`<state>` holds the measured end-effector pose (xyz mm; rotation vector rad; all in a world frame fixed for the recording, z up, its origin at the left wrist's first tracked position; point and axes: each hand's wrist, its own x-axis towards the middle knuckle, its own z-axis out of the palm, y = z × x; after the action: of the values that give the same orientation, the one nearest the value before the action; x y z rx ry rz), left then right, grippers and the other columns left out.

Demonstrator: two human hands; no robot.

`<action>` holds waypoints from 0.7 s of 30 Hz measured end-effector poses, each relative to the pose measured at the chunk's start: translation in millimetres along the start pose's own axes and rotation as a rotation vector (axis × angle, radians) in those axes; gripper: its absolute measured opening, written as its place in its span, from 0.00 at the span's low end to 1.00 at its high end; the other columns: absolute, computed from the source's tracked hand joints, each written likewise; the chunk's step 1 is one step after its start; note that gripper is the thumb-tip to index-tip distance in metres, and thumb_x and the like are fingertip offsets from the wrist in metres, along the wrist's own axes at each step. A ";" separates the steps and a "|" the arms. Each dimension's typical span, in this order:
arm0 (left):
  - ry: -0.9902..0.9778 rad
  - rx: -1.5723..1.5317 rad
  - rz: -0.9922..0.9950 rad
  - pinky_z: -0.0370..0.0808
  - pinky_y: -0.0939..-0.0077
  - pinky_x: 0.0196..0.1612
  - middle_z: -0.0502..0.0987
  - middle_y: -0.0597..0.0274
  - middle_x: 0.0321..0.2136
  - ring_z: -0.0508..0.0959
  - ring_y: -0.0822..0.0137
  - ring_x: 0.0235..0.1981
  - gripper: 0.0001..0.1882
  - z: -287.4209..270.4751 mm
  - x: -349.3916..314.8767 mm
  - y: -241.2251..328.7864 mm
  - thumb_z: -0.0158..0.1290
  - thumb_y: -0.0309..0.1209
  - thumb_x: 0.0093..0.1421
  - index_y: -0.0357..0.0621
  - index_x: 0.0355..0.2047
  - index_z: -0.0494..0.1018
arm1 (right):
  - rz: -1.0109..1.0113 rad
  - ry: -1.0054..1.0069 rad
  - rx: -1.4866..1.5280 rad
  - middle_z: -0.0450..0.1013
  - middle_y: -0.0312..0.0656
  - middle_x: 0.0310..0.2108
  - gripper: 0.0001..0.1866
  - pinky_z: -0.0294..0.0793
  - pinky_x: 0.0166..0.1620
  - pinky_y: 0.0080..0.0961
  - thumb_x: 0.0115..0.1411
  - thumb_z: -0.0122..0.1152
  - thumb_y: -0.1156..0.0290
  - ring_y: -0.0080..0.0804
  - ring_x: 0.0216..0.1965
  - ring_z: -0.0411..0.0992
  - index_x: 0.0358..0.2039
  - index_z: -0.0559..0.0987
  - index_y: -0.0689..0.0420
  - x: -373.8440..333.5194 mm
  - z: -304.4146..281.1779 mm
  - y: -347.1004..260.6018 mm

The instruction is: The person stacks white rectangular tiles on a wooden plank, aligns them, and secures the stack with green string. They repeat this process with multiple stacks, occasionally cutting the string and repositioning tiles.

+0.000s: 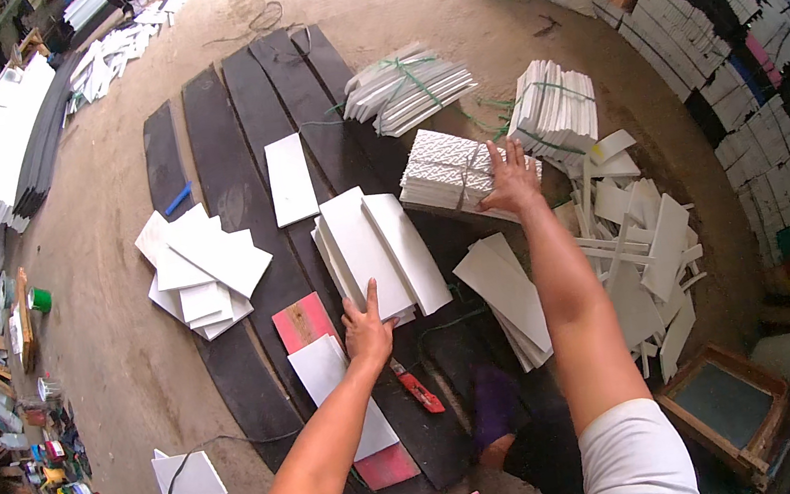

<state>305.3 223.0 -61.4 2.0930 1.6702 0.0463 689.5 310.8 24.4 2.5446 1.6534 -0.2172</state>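
My left hand (367, 332) rests on the near end of a stack of white board pieces (363, 251), its fingers stretched out. My right hand (512, 182) lies with spread fingers on the right end of a bundle (449, 164) with a shiny, embossed top and a dark tie round its middle. A red utility knife (418, 388) lies just nearer than the left hand. Under my left forearm is a long white strip (364, 423) over a pink board (388, 465). Loose white boards (508, 297) lie between the bundle and my right forearm.
Dark planks (221, 160) form the work surface. Fanned white pieces (201, 269) and a blue object (178, 199) lie left. Two green-tied bundles (408, 88) (552, 109) stand beyond, beside an offcut heap (642, 243). A wooden frame (731, 407) is at near right; stacked boards (746, 86) line the right.
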 end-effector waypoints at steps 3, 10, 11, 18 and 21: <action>-0.020 -0.006 -0.008 0.74 0.46 0.59 0.53 0.30 0.67 0.69 0.31 0.59 0.56 -6.4 8.7 0.5 0.69 0.43 0.58 0.80 0.77 0.43 | -0.016 -0.082 0.035 0.47 0.53 0.76 0.79 0.52 0.71 0.65 0.26 0.87 0.45 0.55 0.77 0.44 0.78 0.45 0.29 13.9 1.7 3.0; 0.105 -0.157 -0.315 0.62 0.44 0.68 0.54 0.34 0.69 0.62 0.34 0.66 0.69 8.5 6.3 -3.2 0.75 0.50 0.46 0.41 0.75 0.41 | 0.058 0.096 0.083 0.59 0.49 0.67 0.67 0.54 0.70 0.64 0.28 0.83 0.49 0.52 0.71 0.56 0.73 0.59 0.24 -16.6 -11.6 -6.7; 0.062 -0.154 -0.285 0.63 0.44 0.68 0.55 0.35 0.68 0.62 0.34 0.66 0.68 8.8 4.0 -4.0 0.75 0.49 0.46 0.41 0.75 0.41 | 0.083 0.135 0.108 0.59 0.48 0.66 0.66 0.53 0.71 0.63 0.28 0.82 0.49 0.52 0.70 0.57 0.73 0.60 0.25 -20.9 -17.1 -6.7; 0.033 -0.295 -0.045 0.66 0.47 0.66 0.62 0.34 0.64 0.65 0.34 0.63 0.62 27.4 35.5 -3.2 0.74 0.40 0.49 0.35 0.74 0.45 | 0.119 0.326 0.238 0.63 0.49 0.62 0.59 0.52 0.70 0.53 0.30 0.84 0.49 0.50 0.68 0.58 0.68 0.70 0.31 -50.7 -61.8 0.1; -0.062 -0.589 0.166 0.66 0.54 0.67 0.70 0.37 0.61 0.69 0.41 0.64 0.56 11.5 69.4 2.5 0.73 0.41 0.51 0.35 0.72 0.54 | -0.017 0.395 0.274 0.63 0.51 0.64 0.59 0.52 0.70 0.54 0.29 0.85 0.50 0.52 0.68 0.58 0.68 0.71 0.32 -65.5 -77.9 -9.3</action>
<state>329.3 283.4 -88.3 1.7466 1.2437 0.4627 659.8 268.2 112.4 2.9286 1.8916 0.0722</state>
